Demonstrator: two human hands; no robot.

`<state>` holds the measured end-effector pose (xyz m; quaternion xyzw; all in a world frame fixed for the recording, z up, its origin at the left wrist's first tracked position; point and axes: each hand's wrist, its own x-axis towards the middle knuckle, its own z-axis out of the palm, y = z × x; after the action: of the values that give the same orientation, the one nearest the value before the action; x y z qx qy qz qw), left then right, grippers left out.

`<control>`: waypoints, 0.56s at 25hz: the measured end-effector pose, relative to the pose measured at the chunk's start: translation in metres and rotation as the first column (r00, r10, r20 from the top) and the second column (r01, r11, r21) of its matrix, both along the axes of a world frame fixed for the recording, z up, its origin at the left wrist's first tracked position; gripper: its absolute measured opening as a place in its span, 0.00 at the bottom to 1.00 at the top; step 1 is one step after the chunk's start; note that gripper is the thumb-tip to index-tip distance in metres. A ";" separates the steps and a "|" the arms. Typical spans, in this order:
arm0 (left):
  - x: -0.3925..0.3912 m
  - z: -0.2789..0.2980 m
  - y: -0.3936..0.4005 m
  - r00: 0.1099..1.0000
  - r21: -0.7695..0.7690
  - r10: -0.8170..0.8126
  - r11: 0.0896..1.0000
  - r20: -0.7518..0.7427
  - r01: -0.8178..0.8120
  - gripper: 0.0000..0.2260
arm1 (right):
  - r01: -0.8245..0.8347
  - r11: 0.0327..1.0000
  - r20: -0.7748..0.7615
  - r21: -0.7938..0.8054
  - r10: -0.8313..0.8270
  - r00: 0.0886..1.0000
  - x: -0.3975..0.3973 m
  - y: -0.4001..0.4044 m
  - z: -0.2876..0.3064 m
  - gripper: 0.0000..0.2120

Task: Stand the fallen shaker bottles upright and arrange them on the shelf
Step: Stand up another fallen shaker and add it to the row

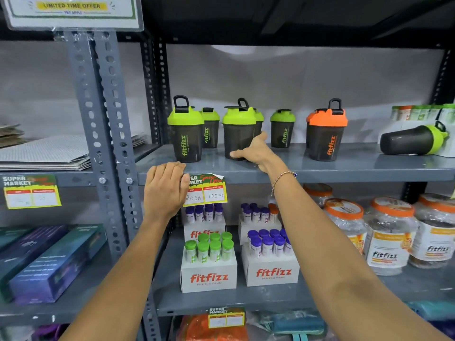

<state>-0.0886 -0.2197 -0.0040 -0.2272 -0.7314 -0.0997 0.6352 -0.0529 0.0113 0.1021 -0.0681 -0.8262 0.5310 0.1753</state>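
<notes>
Standing upright along the grey shelf (344,168), from the left: a green-lidded shaker bottle (186,134) at the front with its carry loop raised, a second green-lidded shaker (209,127) just behind it, a third green-lidded shaker (239,130) at the front with another green lid partly hidden behind it, a smaller-looking green-lidded shaker (282,127) set further back, then an orange-lidded shaker (326,134) at the front. All looking dark and translucent, contents not discernible. Lying on its side at the far right: a fallen green-lidded shaker (413,140), lid pointing right, touching a white pack of tubes (423,114).

On the lower shelf: white fitfizz cartons (208,276) holding upright tubes with green and purple caps, and clear orange-lidded jars (389,237) to the right.

Resting palm-down on the shelf's front edge, fingers curled over it and covering part of the price tag (209,190): the left hand (165,188), grip holding nothing. Reaching up and forward onto the shelf, beaded bracelet at the wrist: the right hand (254,151), grip spread around the base of the third shaker, thumb touching its lower front, fingers going behind it.
</notes>
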 end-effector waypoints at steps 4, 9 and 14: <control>-0.001 0.000 0.000 1.000 0.002 0.007 1.000 0.020 -0.007 0.19 | -0.032 0.999 0.017 0.005 0.032 0.999 0.002 0.001 -0.001 0.48; 0.002 0.001 0.000 0.998 -0.010 0.025 1.000 0.056 -0.024 0.18 | -0.011 0.996 0.032 0.088 0.008 0.999 0.003 -0.003 0.000 0.55; 0.003 0.000 -0.001 0.998 -0.005 0.019 1.000 0.064 -0.018 0.18 | -0.020 0.998 0.010 0.053 0.020 1.000 0.002 -0.002 -0.001 0.53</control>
<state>-0.0858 -0.2206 -0.0039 -0.2186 -0.7536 -0.0994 0.6119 -0.0504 0.0092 0.1013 -0.0576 -0.8415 0.5101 0.1680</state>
